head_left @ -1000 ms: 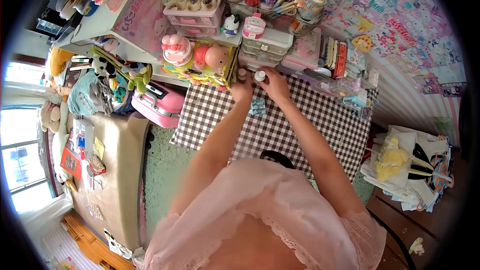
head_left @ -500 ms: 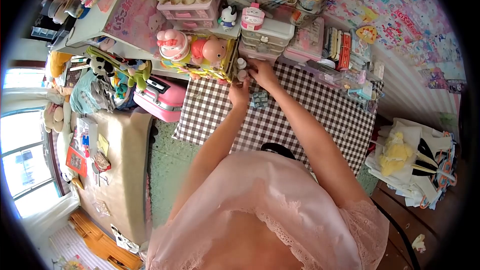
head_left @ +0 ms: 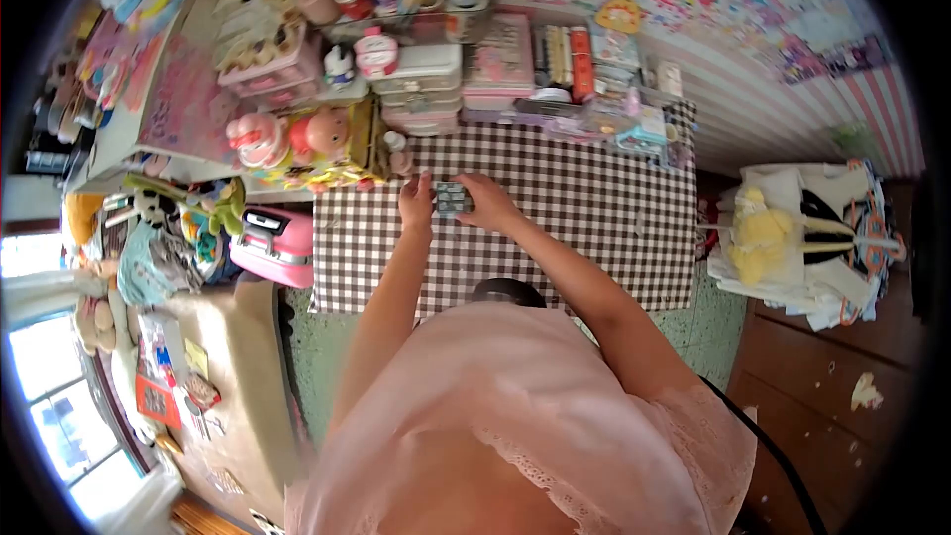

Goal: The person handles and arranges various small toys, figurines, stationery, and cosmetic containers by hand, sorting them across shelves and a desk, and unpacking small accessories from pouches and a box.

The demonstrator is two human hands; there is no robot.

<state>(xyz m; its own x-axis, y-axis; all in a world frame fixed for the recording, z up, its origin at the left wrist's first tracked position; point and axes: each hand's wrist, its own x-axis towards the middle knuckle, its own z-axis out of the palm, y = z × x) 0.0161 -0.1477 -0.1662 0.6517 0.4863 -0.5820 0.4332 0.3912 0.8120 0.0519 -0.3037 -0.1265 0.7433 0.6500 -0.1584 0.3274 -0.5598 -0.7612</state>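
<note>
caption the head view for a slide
Left hand and right hand on either side of a small patterned block, checked tablecloth beneath.

A home, likely a bedroom: curtained window (head_left: 94,456) lower left, stuffed toys (head_left: 96,323) left, heaped clothes (head_left: 834,307) at right.

A box (head_left: 455,198) sits between the hands (head_left: 487,204), with bottles (head_left: 397,143) just beyond at the tabletop's (head_left: 584,228) back left and drawers (head_left: 421,89) behind them; a suitcase (head_left: 275,248) flanks the tabletop's left, clothes (head_left: 792,248) its right.
</note>
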